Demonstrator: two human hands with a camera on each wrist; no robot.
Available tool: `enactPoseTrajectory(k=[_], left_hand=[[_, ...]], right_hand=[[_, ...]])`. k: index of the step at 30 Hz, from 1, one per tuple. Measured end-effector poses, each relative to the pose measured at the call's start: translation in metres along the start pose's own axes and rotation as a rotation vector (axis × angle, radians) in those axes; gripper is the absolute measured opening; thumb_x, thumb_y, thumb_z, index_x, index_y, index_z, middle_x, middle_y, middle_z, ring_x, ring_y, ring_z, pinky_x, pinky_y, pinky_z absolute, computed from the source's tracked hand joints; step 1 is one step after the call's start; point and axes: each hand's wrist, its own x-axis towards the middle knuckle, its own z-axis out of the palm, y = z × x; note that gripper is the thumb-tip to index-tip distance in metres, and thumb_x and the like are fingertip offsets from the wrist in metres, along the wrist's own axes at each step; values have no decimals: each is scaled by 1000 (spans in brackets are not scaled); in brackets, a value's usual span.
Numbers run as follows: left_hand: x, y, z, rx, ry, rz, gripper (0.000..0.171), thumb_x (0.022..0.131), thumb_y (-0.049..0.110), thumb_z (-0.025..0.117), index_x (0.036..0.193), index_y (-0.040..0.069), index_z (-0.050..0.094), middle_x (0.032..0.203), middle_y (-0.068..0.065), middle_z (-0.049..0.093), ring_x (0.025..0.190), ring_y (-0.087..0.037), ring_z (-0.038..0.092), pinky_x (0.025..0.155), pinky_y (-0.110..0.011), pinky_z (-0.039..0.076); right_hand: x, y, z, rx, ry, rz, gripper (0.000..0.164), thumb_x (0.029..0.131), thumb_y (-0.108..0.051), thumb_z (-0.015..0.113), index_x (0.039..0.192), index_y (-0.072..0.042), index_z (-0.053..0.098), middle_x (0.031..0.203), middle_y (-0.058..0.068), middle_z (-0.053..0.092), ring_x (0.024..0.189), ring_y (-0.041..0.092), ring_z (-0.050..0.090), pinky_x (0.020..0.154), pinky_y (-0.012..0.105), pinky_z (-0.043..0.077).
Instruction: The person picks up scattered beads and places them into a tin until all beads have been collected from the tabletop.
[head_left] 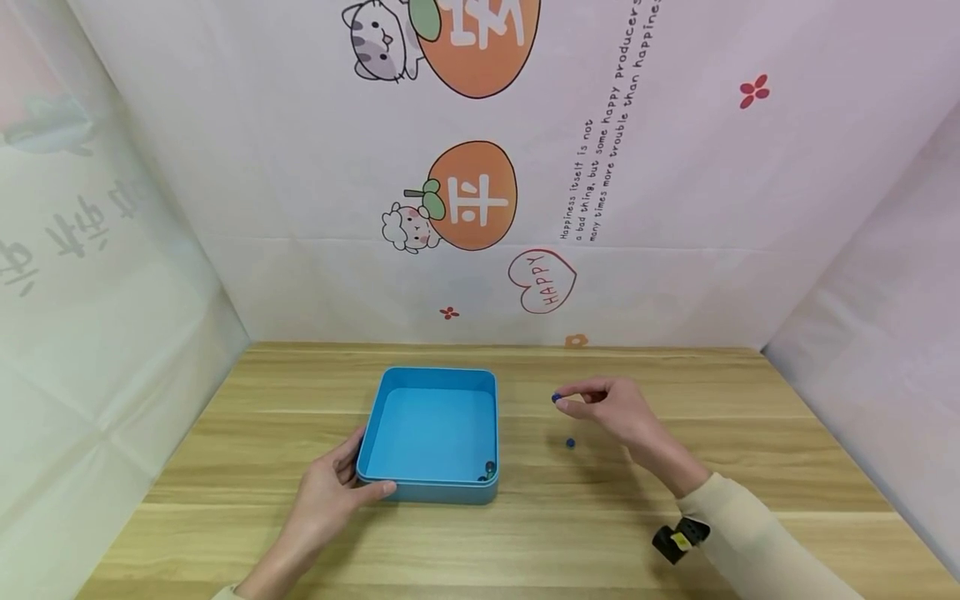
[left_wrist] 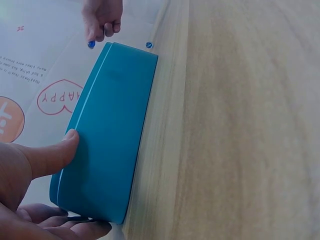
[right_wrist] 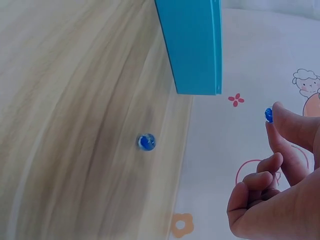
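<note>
A blue square box (head_left: 427, 433) without a lid stands on the table, with a few dark marbles (head_left: 489, 468) in its near right corner. My left hand (head_left: 330, 492) holds the box at its near left corner; the thumb lies against the front wall and the fingers are around the left side. Right of the box, my right hand (head_left: 618, 410) pinches a blue marble (right_wrist: 269, 115) between thumb and index finger, above the table. A second blue marble (right_wrist: 147, 142) lies on the wood below that hand, apart from the box.
The wood-grain table (head_left: 540, 542) meets a printed cloth backdrop (head_left: 660, 283) at its far edge. Cloth walls also rise on the left (head_left: 112, 333) and right (head_left: 885, 333). A black wrist device (head_left: 678, 540) sits at the right sleeve.
</note>
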Motion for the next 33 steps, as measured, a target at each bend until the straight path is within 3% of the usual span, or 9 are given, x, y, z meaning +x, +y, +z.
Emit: enactPoseTrajectory(k=[26,33], left_hand=[[1,-1,1,-2,-5,2,103,83,12,93,163,-4,30,164,-29,32,145,-42,41,108,-47,49],[0,1,1,-4,-1,-6,102,84,13,92,163,-4,30,164,-28,32,145,-40,40,108,-45,48]], right_hand=[[17,-31,30,-1,-38,-85,22,95,-25,83,109,-9,84,95,5,68,83,23,47,67,33,35],[24,-39,39,10,-64,-94,21,96,-23,82,111,-9,83,89,6,61,82,24,46,69,35,35]])
